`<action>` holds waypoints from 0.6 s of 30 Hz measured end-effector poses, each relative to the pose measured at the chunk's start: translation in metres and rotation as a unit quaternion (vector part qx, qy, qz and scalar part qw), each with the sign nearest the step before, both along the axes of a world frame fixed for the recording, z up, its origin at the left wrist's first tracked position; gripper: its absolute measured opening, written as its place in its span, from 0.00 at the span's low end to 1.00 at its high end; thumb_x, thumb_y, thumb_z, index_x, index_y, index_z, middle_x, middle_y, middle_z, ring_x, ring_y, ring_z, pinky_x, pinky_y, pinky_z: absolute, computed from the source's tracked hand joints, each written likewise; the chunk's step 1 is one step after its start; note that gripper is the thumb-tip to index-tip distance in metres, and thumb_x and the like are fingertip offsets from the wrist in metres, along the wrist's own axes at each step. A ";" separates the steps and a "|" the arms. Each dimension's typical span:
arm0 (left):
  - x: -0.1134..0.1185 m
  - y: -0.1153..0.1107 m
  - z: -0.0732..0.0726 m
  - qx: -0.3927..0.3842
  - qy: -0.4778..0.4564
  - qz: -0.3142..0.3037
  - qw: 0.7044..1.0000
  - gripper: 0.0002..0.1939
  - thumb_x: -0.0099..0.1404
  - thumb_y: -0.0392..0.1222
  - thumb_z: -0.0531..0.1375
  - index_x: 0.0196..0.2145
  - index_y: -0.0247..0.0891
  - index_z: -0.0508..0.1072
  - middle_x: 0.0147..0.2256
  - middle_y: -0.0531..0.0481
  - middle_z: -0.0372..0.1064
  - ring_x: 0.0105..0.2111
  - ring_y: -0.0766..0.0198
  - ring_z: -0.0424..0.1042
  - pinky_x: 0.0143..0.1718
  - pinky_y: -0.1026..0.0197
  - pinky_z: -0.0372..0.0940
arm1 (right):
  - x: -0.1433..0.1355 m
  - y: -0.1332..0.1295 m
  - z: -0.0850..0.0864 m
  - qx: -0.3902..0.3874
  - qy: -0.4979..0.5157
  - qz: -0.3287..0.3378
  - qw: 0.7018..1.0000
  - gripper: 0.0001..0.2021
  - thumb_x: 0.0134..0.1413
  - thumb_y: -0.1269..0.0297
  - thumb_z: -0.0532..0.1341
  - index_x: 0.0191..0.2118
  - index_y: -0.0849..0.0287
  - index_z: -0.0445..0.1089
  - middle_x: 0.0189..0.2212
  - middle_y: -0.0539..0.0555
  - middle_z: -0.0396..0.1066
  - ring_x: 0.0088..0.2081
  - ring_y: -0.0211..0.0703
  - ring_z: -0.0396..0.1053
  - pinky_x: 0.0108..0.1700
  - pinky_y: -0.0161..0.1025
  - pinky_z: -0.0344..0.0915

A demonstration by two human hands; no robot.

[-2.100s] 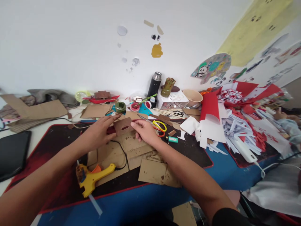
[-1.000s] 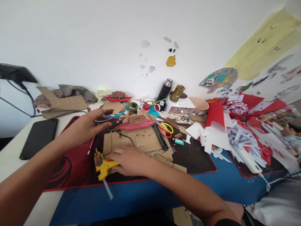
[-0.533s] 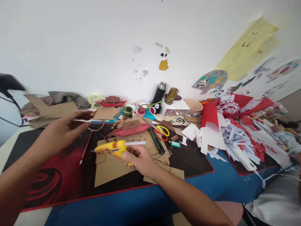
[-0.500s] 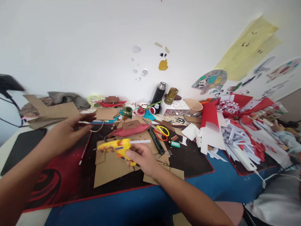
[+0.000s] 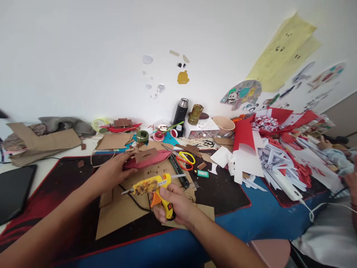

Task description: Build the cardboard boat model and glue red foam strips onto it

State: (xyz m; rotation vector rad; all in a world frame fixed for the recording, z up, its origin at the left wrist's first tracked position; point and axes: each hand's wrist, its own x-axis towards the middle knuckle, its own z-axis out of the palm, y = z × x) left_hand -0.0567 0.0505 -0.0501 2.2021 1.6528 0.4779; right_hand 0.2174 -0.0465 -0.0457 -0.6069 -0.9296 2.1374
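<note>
Keeping the hands well apart matters most here: the right hand (image 5: 178, 203) is closed round the handle of a yellow glue gun (image 5: 150, 185), its nozzle (image 5: 127, 191) best aimed clear of the left hand (image 5: 111, 173). That hand's digits meet the left end of a red boat-shaped piece (image 5: 156, 159); whether they grip it, I cannot tell. Light pressure should suit its thin-looking sides.

Behind rises a pale wall (image 5: 97, 56). Toward the back edge of the bench (image 5: 237, 223), the piece sits over cardboard (image 5: 119, 216), with a black thermos (image 5: 181, 113) beyond and scissors (image 5: 186, 169) beside.
</note>
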 end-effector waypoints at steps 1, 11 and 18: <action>0.001 -0.002 -0.002 0.006 -0.002 0.003 1.000 0.34 0.65 0.61 0.60 0.61 0.39 0.76 0.61 0.33 0.80 0.60 0.35 0.79 0.63 0.41 0.72 | 0.000 0.001 -0.001 -0.001 0.001 -0.002 1.000 0.30 0.57 0.34 0.75 0.37 0.60 0.74 0.16 0.44 0.65 0.15 0.36 0.60 0.18 0.34 0.56; 0.017 -0.025 -0.014 0.021 -0.041 0.002 0.999 0.29 0.68 0.62 0.60 0.59 0.43 0.75 0.55 0.39 0.77 0.58 0.38 0.77 0.60 0.42 0.73 | 0.003 0.000 -0.006 0.023 0.003 -0.016 1.000 0.29 0.60 0.35 0.74 0.38 0.61 0.75 0.15 0.44 0.64 0.15 0.35 0.59 0.20 0.35 0.56; 0.027 -0.017 -0.004 -0.016 -0.059 0.008 0.998 0.27 0.68 0.61 0.59 0.57 0.42 0.76 0.51 0.41 0.81 0.49 0.45 0.80 0.55 0.48 0.74 | 0.004 -0.001 -0.005 0.030 -0.008 -0.006 1.000 0.32 0.56 0.33 0.75 0.38 0.61 0.73 0.14 0.43 0.65 0.14 0.36 0.59 0.21 0.35 0.58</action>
